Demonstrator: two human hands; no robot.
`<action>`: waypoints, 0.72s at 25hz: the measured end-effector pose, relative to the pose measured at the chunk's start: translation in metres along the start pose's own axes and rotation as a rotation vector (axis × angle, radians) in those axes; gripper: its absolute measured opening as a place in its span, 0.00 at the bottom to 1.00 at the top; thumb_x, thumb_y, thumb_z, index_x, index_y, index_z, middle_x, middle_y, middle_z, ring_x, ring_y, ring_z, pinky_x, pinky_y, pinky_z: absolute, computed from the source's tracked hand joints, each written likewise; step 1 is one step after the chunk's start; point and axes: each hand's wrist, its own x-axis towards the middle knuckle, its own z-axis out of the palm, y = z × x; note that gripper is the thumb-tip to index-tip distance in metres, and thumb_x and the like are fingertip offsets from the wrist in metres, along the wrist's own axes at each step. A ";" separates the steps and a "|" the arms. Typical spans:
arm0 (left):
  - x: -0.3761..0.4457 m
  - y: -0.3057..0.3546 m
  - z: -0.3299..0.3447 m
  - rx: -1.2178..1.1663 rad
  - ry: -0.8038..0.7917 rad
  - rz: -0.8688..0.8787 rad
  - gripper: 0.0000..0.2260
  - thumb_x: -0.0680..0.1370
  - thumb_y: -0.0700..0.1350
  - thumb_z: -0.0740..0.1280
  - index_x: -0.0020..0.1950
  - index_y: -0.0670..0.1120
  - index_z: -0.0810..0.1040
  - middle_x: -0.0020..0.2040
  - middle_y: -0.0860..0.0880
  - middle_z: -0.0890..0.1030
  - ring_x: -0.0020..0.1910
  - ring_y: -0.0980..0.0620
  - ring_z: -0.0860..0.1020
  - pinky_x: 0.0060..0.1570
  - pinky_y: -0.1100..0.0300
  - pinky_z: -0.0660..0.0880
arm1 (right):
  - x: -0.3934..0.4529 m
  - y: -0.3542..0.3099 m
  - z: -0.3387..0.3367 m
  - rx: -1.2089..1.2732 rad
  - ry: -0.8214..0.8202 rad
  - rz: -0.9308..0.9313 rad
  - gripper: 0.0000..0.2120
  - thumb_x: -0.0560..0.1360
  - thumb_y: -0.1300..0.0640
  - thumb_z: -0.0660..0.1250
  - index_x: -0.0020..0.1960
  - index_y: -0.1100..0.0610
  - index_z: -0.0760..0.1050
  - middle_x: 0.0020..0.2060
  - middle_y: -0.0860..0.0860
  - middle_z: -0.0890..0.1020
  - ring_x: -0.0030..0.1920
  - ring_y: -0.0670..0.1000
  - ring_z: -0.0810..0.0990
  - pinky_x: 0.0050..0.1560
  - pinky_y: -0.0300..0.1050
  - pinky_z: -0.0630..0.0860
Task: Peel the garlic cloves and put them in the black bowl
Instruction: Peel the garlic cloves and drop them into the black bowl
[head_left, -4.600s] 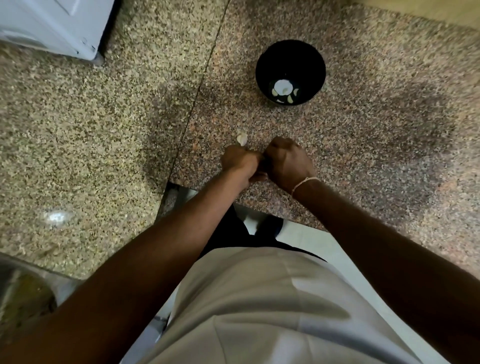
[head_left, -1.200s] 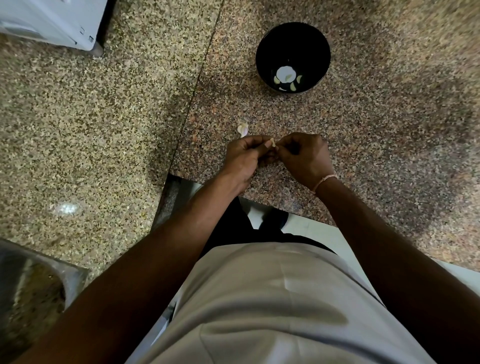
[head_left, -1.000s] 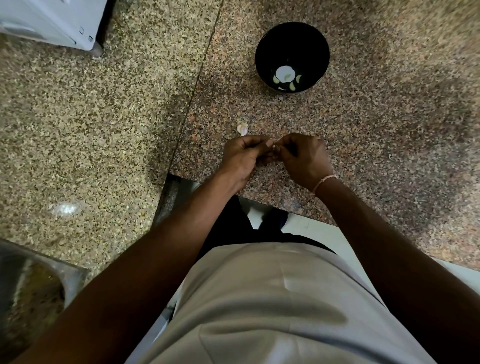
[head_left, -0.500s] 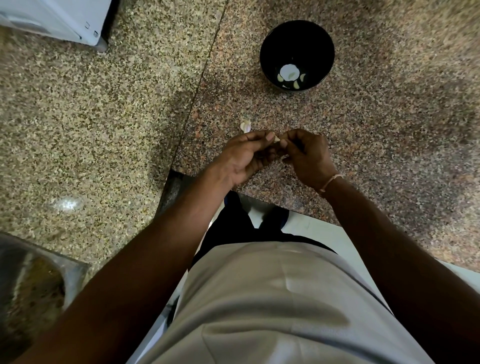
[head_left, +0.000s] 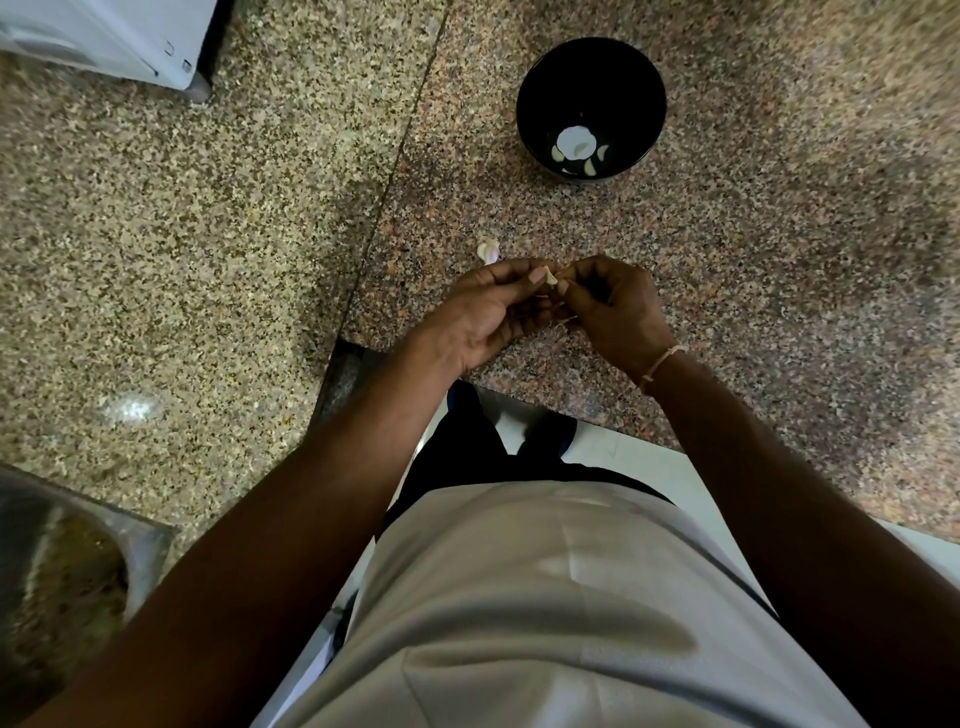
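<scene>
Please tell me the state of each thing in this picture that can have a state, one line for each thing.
Round black bowl: upright on the speckled granite counter, holding a few peeled cloves.
Small pale garlic clove: pinched between both hands, off the counter.
Left hand: fingers curled, grip on the clove.
Right hand: fingers curled, grip on the clove.
Loose pale garlic piece: lying on the counter, untouched.

One black bowl (head_left: 540, 98), two hands, one loose garlic skin (head_left: 489, 251)
</scene>
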 end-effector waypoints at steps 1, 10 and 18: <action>0.000 -0.001 0.002 0.003 0.011 0.013 0.08 0.81 0.35 0.69 0.60 0.38 0.83 0.46 0.43 0.87 0.42 0.49 0.86 0.43 0.57 0.85 | 0.000 0.000 -0.001 -0.029 0.004 -0.025 0.02 0.80 0.59 0.70 0.50 0.56 0.81 0.38 0.49 0.86 0.38 0.49 0.86 0.42 0.54 0.84; 0.002 -0.007 0.015 0.109 0.163 0.178 0.03 0.78 0.31 0.72 0.49 0.37 0.84 0.43 0.40 0.86 0.37 0.49 0.85 0.38 0.58 0.85 | 0.000 0.002 -0.001 -0.359 0.060 -0.254 0.03 0.78 0.58 0.69 0.50 0.57 0.80 0.38 0.49 0.82 0.34 0.48 0.76 0.36 0.39 0.66; 0.005 -0.010 0.011 0.147 0.088 0.210 0.09 0.75 0.28 0.73 0.54 0.34 0.83 0.47 0.40 0.86 0.44 0.45 0.86 0.50 0.52 0.85 | 0.002 0.004 -0.002 -0.297 0.047 -0.173 0.03 0.80 0.58 0.69 0.52 0.57 0.79 0.38 0.46 0.79 0.33 0.43 0.76 0.33 0.28 0.65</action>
